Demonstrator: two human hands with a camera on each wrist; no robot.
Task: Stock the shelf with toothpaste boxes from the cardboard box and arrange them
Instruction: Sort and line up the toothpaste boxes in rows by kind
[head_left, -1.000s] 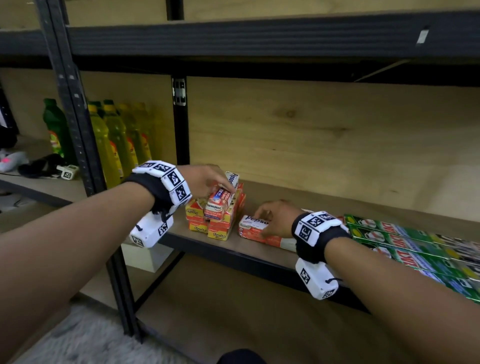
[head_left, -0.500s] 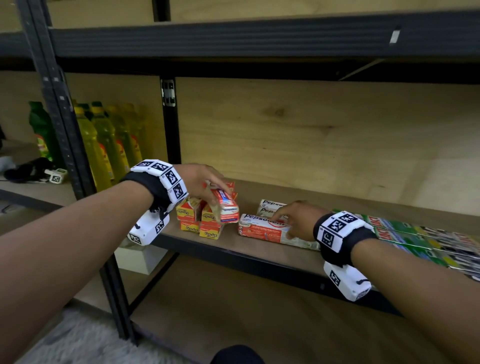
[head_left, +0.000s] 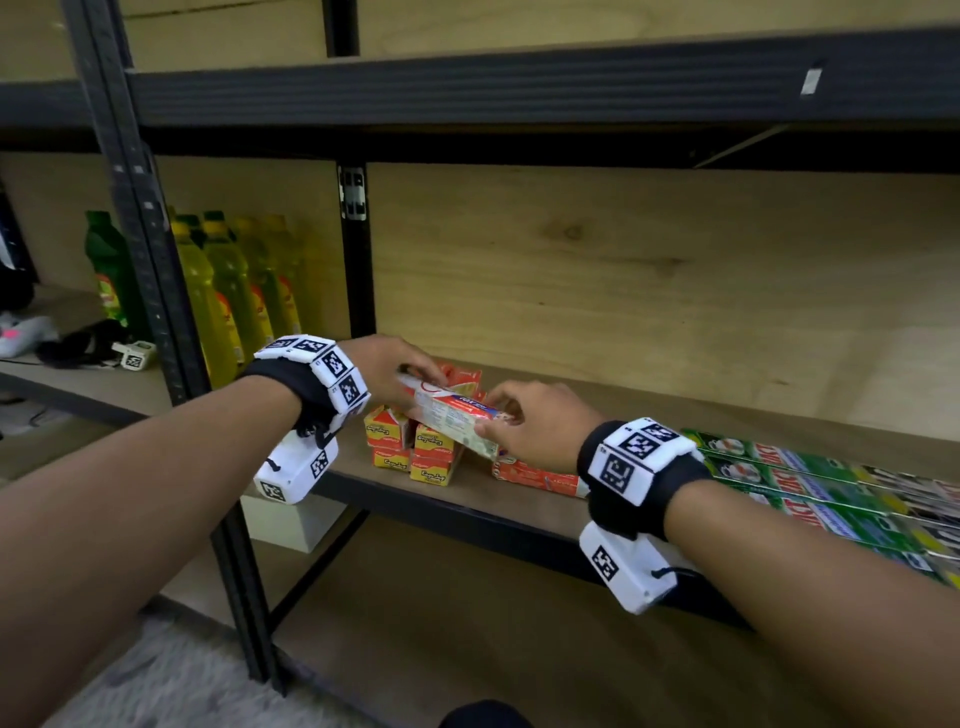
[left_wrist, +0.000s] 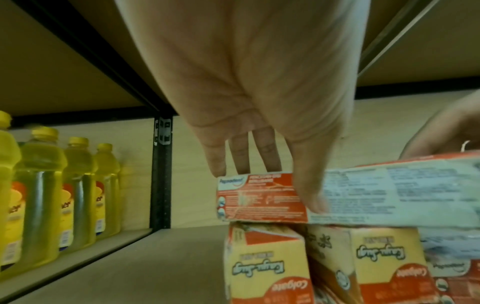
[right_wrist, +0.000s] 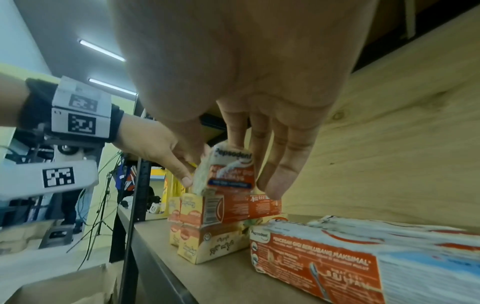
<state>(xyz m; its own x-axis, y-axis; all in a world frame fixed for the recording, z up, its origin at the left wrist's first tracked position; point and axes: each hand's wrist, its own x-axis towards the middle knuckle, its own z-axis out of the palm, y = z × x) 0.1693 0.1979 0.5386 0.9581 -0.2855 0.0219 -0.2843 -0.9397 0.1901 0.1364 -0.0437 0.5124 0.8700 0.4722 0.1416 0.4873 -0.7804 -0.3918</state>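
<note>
Both hands on one Pepsodent toothpaste box (head_left: 457, 415), held lengthwise between them over the stack of yellow-and-orange Colgate boxes (head_left: 415, 452). Left hand (head_left: 387, 371) grips the box's left end, fingers over the far side, thumb on the near face. Right hand (head_left: 540, 421) pinches the right end between thumb and fingers.

Head view: box tilts, its right end lower, above the front of the shelf (head_left: 519, 512). Whether it touches the stack is not clear from here.

Left wrist view: thumb pressed flat against the printed side panel, three fingertips (left_wrist: 242, 162) showing behind the box's upper edge. Underside of the Pepsodent box (left_wrist: 262, 197) sits right on the top corner of a Colgate box (left_wrist: 265, 265); the Colgate print reads upside down.

Right wrist view: end-on look at the box (right_wrist: 231, 166), logo legible, thumb on its left, fingers (right_wrist: 283, 164) down its right, little finger hanging free. The Colgate stack (right_wrist: 210, 226) is two layers high. Only this view shows a second, larger Pepsodent carton (right_wrist: 317, 261) lying flat on the shelf just right of the stack.

Outward: green toothpaste boxes (head_left: 810, 483) lie in rows on the shelf's right. Yellow bottles (head_left: 234, 291) stand in the next bay left, one green bottle (head_left: 106, 270) past the upright.
</note>
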